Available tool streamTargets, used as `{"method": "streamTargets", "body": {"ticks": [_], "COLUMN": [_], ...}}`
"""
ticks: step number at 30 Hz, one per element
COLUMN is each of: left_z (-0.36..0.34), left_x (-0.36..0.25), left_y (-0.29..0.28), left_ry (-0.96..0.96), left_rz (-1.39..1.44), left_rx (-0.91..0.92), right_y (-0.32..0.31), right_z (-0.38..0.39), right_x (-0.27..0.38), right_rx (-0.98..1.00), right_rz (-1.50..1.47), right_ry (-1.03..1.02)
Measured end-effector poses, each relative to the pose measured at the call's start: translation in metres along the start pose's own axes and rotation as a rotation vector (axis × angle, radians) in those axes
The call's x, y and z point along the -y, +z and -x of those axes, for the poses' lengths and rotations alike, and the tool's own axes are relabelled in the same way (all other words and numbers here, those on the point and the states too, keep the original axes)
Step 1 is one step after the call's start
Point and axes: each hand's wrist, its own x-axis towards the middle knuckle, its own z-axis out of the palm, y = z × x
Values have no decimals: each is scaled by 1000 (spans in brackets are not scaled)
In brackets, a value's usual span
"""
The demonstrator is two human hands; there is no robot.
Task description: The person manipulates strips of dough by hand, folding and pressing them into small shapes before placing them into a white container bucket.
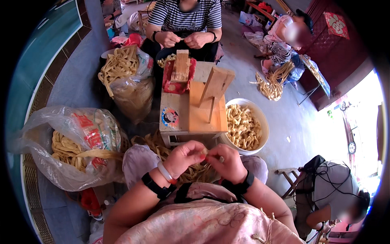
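My left hand (pixel 186 158) and my right hand (pixel 228 164) meet above my lap, fingertips pinched together. Between them is a small bit of tan strip (pixel 205 151), mostly covered by the fingers; it looks like tofu skin. More long flat strips (pixel 197 174) lie across my lap beneath the hands. Just beyond, to the right, a white bucket (pixel 266 130) holds many short knotted pieces (pixel 243 127) of the same tan colour. Left of my knee, an open clear plastic bag (pixel 38 134) contains loose strips (pixel 67 148), one trailing toward my lap.
A low table (pixel 175 103) ahead carries an upright wooden board (pixel 216 85) and a wooden block (pixel 181 65) on a red tray. Across it, a person in a striped shirt (pixel 185 18) works with both hands. Another strip-filled bag (pixel 132 93) stands left; a person bends at right (pixel 335 181).
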Motion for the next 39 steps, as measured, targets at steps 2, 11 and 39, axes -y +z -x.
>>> {"method": "streamTargets", "body": {"ticks": [2,11,39], "left_z": [3,2,-63], "left_x": [-4,-8,-45], "left_y": [2,13,-19], "left_ry": [53,112,338], "left_rz": [-93,-403,-1013], "left_rx": [-70,-100,-321], "right_y": [-7,-3,-39], "right_z": [-7,-7,-65], "right_x": [15,16,-37], "right_rx": [173,84,-133], "right_rz": [-767,-20,171], "right_ry": [634,-153,-150]}}
